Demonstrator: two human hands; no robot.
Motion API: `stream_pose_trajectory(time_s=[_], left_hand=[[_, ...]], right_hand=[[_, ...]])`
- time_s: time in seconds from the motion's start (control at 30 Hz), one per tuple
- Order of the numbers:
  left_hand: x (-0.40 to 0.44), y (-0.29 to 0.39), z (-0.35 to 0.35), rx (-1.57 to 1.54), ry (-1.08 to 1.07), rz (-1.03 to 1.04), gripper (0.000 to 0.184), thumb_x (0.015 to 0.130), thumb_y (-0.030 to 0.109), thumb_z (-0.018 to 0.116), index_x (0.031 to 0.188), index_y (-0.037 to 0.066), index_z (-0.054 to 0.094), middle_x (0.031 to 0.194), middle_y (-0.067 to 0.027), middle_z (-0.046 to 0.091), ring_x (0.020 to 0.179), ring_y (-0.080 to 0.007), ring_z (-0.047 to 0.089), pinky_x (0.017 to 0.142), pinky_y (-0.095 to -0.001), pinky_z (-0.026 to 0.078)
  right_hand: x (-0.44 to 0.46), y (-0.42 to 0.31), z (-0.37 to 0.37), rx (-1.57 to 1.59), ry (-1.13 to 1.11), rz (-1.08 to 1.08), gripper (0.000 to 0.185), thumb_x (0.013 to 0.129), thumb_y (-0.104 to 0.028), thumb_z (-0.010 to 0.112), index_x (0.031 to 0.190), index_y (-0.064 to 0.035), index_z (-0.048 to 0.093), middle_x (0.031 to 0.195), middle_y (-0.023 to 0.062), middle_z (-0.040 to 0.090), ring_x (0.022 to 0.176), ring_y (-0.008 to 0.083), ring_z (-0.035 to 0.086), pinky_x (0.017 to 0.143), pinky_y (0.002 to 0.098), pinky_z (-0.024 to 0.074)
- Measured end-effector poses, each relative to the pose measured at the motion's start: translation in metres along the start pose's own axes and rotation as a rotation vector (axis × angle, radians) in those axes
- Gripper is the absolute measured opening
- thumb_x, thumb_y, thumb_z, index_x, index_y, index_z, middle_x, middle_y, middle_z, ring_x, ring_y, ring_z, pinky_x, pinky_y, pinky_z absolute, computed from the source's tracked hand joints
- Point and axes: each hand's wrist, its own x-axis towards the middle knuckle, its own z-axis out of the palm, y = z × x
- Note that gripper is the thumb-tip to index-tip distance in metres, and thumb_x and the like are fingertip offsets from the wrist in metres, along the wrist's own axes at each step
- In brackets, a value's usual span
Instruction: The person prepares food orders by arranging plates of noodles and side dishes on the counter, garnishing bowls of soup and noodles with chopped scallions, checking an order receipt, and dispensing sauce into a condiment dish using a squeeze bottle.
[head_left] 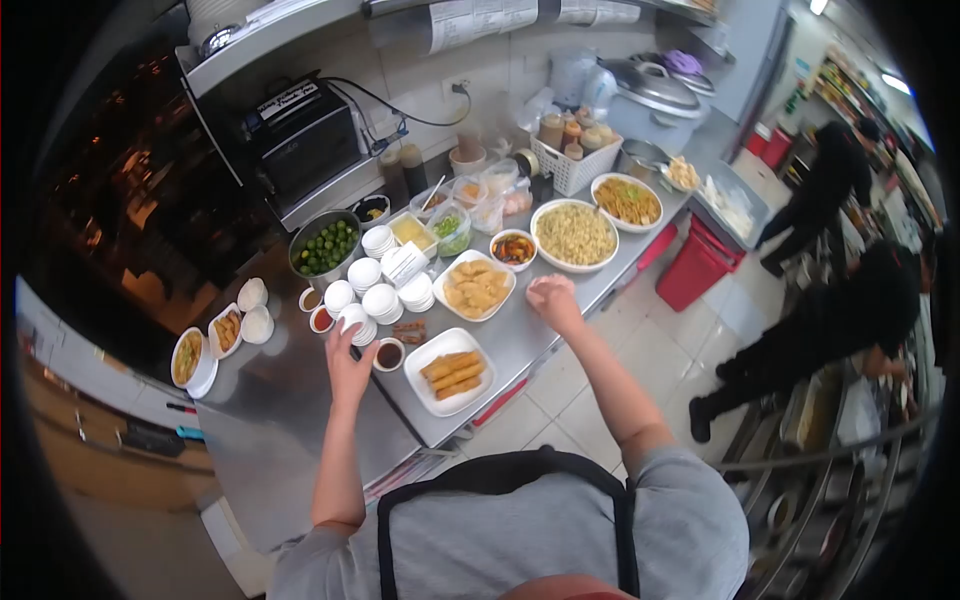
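Well left of the roll plate [430, 352], one steel pot [342, 271]. Now the left hand [350, 372], fingers spread, just left of the plate, at six white stacks [340, 294]; any grip, can't tell. Picking from them looks like the step; next calls for a pinch clear of one dark sauce cup [399, 364] beside the plate. At least three rolls [455, 372] there! Right of it, the right hand [553, 299] curls, contents hidden.

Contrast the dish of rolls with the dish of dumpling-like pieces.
The dish of rolls sits nearer the person's body than the dish of dumpling-like pieces. The rolls are long, leaving bare white around; the dumpling-like pieces are shorter, mostly covering theirs. Both dishes are white.
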Motion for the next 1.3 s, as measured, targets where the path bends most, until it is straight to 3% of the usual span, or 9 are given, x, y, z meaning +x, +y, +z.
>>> stream_pose_trajectory(time_s=[0.07,0.17,0.23,0.4,0.47,0.6,0.87,1.17,1.3], left_hand=[[-0.006,0.047,0.026,-0.056,-0.02,-0.054,0.034,0.067,0.018,0.069,0.097,0.005,0.06,0.117,-0.0157,0.047,0.108,-0.0315,0.043,0.091,-0.0375,0.035],[-0.006,0.094,0.053,-0.081,-0.072,-0.085,0.031,0.067,0.018,0.068,0.095,0.006,0.061,0.115,-0.0156,0.049,0.107,-0.0302,0.046,0.09,-0.0365,0.036],[0.001,0.115,0.057,-0.058,-0.105,-0.085,0.03,0.068,0.018,0.068,0.094,0.006,0.061,0.113,-0.0156,0.05,0.105,-0.0295,0.047,0.089,-0.036,0.037],[0.007,0.138,0.06,-0.014,-0.023,-0.068,0.026,0.07,0.019,0.066,0.092,0.005,0.062,0.113,-0.0161,0.051,0.101,-0.0295,0.05,0.087,-0.0358,0.039],[0.007,0.138,0.062,-0.01,-0.039,-0.097,0.026,0.07,0.019,0.066,0.092,0.005,0.062,0.112,-0.016,0.052,0.101,-0.0295,0.051,0.087,-0.0355,0.039],[0.017,0.135,0.061,-0.009,-0.023,-0.095,0.027,0.07,0.018,0.066,0.093,0.004,0.061,0.11,-0.0161,0.054,0.102,-0.0289,0.051,0.087,-0.0344,0.039],[0.069,0.15,0.069,-0.154,0.033,-0.018,0.027,0.071,0.016,0.065,0.094,0.003,0.06,0.106,-0.0151,0.055,0.101,-0.0274,0.052,0.086,-0.0343,0.04],[0.128,0.196,0.1,-0.159,0.066,0.054,0.028,0.072,0.018,0.065,0.095,0.002,0.06,0.104,-0.0126,0.058,0.098,-0.0256,0.054,0.083,-0.0327,0.041],[0.175,0.206,0.099,-0.243,0.156,0.089,0.026,0.074,0.019,0.064,0.096,0.006,0.062,0.103,-0.0095,0.059,0.095,-0.0186,0.055,0.078,-0.0295,0.043]], right_hand=[[0.007,0.012,-0.008,-0.319,-0.298,-0.133,0.027,0.078,-0.017,0.046,0.105,-0.0146,0.05,0.101,0.0112,0.054,0.093,0.0309,0.051,0.077,0.0423,0.0394],[-0.005,0.043,0.032,-0.288,-0.006,-0.236,0.031,0.075,-0.013,0.046,0.106,-0.0113,0.046,0.096,0.0105,0.052,0.091,0.0311,0.049,0.074,0.0413,0.0397],[-0.019,0.031,0.036,-0.142,-0.208,-0.106,0.037,0.072,-0.01,0.045,0.109,-0.007,0.042,0.093,0.0111,0.049,0.095,0.03,0.046,0.072,0.039,0.0398],[-0.083,0.002,-0.011,-0.214,-0.123,-0.509,0.033,0.073,-0.008,0.049,0.106,-0.0043,0.05,0.091,0.0102,0.055,0.093,0.0257,0.05,0.076,0.0382,0.0415],[-0.079,0.004,-0.025,0.681,-0.865,-0.261,0.024,0.074,-0.012,0.054,0.096,-0.0058,0.06,0.084,0.0121,0.061,0.084,0.024,0.057,0.072,0.0361,0.0453],[-0.02,0.013,-0.058,0.862,-0.617,0.074,0.018,0.076,-0.022,0.05,0.078,-0.0056,0.059,0.065,0.0127,0.06,0.07,0.0278,0.058,0.065,0.036,0.0446],[-0.017,0.055,0.06,-0.124,-0.11,-0.365,0.051,0.074,-0.027,0.052,0.12,-0.013,0.035,0.113,0.0151,0.037,0.094,0.0312,0.044,0.08,0.0417,0.0393],[-0.055,0.049,0.037,0.388,-0.226,-0.906,0.045,0.072,-0.018,0.055,0.116,-0.0131,0.045,0.116,0.0151,0.045,0.108,0.0311,0.044,0.09,0.0406,0.0359],[-0.028,0.107,0.034,0.545,-0.296,-0.824,0.045,0.069,-0.021,0.06,0.112,-0.0141,0.048,0.117,0.0154,0.046,0.107,0.0317,0.045,0.087,0.0404,0.0378]])
